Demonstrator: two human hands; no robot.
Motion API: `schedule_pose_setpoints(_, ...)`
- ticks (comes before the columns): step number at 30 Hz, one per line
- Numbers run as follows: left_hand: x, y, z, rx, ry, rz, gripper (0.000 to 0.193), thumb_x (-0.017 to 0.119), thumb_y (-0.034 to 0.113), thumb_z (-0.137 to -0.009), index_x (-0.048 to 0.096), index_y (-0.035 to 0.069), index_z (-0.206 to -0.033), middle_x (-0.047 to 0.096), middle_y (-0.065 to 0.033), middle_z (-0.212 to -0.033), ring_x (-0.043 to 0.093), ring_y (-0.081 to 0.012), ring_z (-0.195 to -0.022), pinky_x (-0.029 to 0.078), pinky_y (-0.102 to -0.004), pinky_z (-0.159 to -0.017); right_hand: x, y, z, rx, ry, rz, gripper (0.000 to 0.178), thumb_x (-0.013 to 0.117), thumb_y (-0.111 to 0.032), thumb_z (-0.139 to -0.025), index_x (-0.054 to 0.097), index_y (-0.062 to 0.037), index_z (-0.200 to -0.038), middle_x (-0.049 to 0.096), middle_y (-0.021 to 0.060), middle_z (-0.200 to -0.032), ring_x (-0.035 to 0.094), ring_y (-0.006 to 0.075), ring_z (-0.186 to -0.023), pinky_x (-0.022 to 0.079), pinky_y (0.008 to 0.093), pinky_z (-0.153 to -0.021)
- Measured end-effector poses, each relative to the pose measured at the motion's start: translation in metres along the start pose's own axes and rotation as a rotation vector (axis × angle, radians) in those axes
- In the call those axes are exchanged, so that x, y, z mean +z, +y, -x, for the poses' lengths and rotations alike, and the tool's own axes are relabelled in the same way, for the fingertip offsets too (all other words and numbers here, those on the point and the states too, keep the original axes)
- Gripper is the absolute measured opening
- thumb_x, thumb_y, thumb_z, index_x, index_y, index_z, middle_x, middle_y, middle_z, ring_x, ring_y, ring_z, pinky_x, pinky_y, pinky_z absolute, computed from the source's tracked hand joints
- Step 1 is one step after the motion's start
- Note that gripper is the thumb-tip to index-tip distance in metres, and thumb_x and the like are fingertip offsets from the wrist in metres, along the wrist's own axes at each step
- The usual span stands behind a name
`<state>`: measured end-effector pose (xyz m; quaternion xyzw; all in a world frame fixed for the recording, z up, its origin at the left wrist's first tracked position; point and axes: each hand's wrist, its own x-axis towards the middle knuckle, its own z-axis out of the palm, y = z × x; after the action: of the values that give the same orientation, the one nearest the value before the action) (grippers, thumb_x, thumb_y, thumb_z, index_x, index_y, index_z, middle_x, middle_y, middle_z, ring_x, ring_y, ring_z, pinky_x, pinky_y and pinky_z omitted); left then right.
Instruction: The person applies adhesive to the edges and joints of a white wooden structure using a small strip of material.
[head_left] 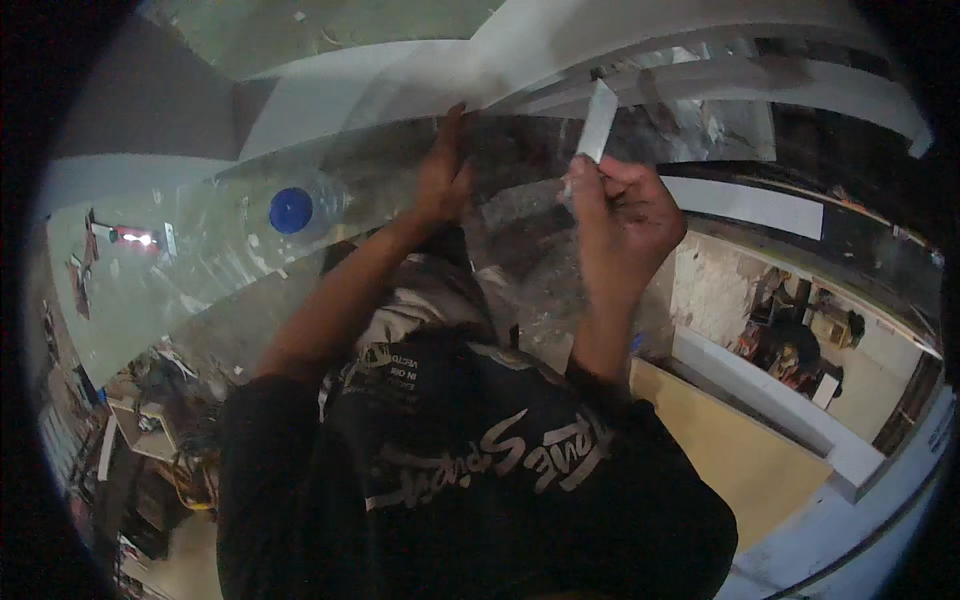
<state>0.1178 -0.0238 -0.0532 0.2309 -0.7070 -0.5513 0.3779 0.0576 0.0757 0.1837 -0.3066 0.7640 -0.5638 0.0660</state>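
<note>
My right hand [632, 215] is closed on a flat, pale strip [599, 122], pinched between thumb and fingers. The strip points upward and ends in a slanted tip; whether it is a blade or a cut piece of sheet I cannot tell. To the left, my left hand [443, 182] is raised with its fingers stretched out and the thumb apart. It holds nothing that I can see. Its fingertips are at the lower edge of a large white panel [350, 105]; whether they touch it is unclear.
On a greenish surface [120, 330] to my left stands a clear bottle with a blue cap [291, 210]. A small red tool [135, 237] with a bright glint lies farther left. At right are a white strip [745, 205], a beige board [730, 450] and a mirror-like panel [800, 330].
</note>
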Motion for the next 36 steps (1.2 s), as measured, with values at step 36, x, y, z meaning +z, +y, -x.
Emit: schedule_pose_setpoints(36,0.009,0.012,-0.020,-0.326,0.633,0.269,0.026,0.055,0.025,-0.099,0.048,0.004,-0.112,0.055,-0.0075,-0.089,0.053,-0.0146,-0.077,0.047,-0.0312,-0.067,0.045,0.154,-0.045,-0.313,-0.479,0.292,0.012,0.076,-0.004,-0.080,0.068,0.0001,-0.088,0.062,-0.0004,-0.065,0.054,0.0021,-0.061,0.041,0.0192,-0.056)
